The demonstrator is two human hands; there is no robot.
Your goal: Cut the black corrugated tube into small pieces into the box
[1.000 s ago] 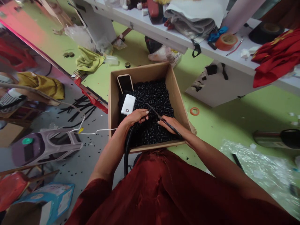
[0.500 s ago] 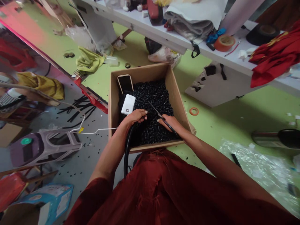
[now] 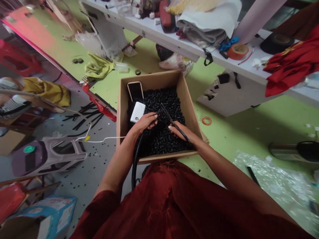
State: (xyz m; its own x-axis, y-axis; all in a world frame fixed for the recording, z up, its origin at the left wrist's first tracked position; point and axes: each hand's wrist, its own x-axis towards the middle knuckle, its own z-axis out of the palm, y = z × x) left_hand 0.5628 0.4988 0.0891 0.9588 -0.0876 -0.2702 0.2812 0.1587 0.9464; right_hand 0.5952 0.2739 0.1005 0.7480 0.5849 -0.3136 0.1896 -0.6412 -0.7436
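My left hand is closed round a black corrugated tube, which hangs down over the front side of the cardboard box. A short end of the tube sticks out past the fingertips. In my right hand is a pair of dark scissors, its blades pointing up and left, close to the tube's end. Beneath both hands lies a heap of short black pieces. A white power bank rests on the heap beside my left hand, and a phone leans in the far left corner.
A white cable runs leftward from the box over a stool. Beyond the box stands a cluttered white table. An orange tape roll and clear plastic sheeting lie on the floor to the right.
More of the tube's end now shows beyond my left fingertips. The scissor blades have swung slightly upward beside it, and the whole view has shifted a little.
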